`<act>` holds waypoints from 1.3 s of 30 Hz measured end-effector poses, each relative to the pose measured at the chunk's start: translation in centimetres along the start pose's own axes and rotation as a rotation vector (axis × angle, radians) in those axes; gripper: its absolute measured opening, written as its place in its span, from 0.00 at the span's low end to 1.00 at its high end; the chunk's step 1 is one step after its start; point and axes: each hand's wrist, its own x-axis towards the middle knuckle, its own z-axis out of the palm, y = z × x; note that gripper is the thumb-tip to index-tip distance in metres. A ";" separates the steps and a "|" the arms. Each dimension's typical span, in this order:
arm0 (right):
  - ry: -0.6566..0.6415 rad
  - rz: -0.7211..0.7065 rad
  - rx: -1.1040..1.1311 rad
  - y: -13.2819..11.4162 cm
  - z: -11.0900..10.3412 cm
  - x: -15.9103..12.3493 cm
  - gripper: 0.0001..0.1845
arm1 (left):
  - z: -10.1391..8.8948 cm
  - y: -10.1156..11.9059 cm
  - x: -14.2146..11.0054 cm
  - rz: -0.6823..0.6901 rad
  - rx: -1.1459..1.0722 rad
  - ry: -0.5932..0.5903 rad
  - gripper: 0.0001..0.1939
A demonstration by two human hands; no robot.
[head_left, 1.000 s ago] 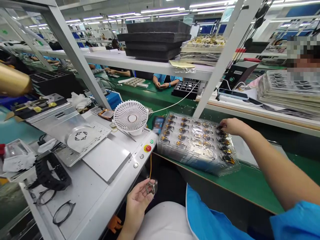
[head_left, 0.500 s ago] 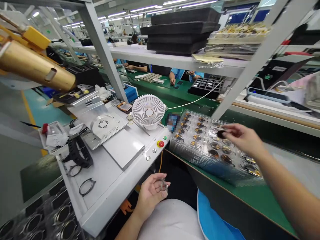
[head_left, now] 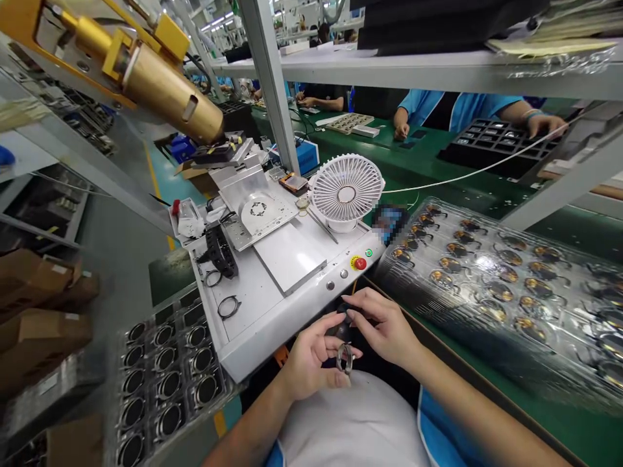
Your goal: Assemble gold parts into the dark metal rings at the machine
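In the head view my left hand (head_left: 311,360) is closed on a small metal watch case (head_left: 339,359), ring-shaped and tilted, held between thumb and fingers in front of my torso. Just beyond it, my right hand (head_left: 384,327) pinches a small dark round part (head_left: 346,314), partly hidden by the fingertips. The two hands are close together, with left fingertips near the dark part. On the right, a stack of clear plastic trays (head_left: 464,311) carries rows of round watch parts with amber film and dark tails.
A white machine bed (head_left: 263,337) stands ahead, with a metal plate fixture (head_left: 267,217), a red stop button (head_left: 360,263) and a white fan (head_left: 346,194). A brass cylinder (head_left: 170,94) overhangs it. Lower left lies a tray of round watch pieces (head_left: 168,383). A co-worker's hands are across the bench.
My right hand has moved left from the tray stack with the dark round part, up to my left hand. The view has turned left. My left hand keeps the watch case.
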 end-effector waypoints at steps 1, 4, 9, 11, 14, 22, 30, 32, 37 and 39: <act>0.006 -0.030 -0.017 0.0 0.0 0.0 0.13 | -0.1 -0.1 -0.1 0.008 -0.018 -0.001 0.55; 0.014 -0.112 -0.072 0.2 0.1 -0.1 0.12 | -0.3 -0.4 -0.3 0.029 -0.081 -0.007 0.55; -0.133 -0.242 -0.147 -0.2 -0.4 0.3 0.09 | -0.6 -0.5 -0.4 0.002 -0.171 0.039 0.51; -0.249 -0.272 -0.165 -0.6 -0.7 1.1 0.08 | -0.9 -0.4 -0.3 0.011 -0.207 0.064 0.48; -0.274 -0.189 -0.162 -0.9 -0.7 3.8 0.09 | -1.4 0.1 -0.1 0.073 -0.227 0.133 0.45; -0.046 0.617 0.033 0.0 2.1 13.2 0.09 | -2.2 0.1 -1.6 0.258 -0.010 0.159 0.53; -0.043 0.448 0.218 -1.2 2.4 4.7 0.24 | -1.2 -1.4 -3.0 0.533 0.722 0.229 0.57; -0.098 0.473 0.373 -1.6 3.1 2.4 0.29 | -0.8 -1.6 -2.3 0.552 0.978 0.177 0.61; 0.046 0.518 0.485 -1.9 3.3 1.2 0.29 | -0.3 -1.9 -0.7 0.529 1.070 0.009 0.62; 0.020 0.523 0.503 -2.0 2.5 1.6 0.26 | -0.3 -1.6 -0.5 0.545 0.867 0.001 0.57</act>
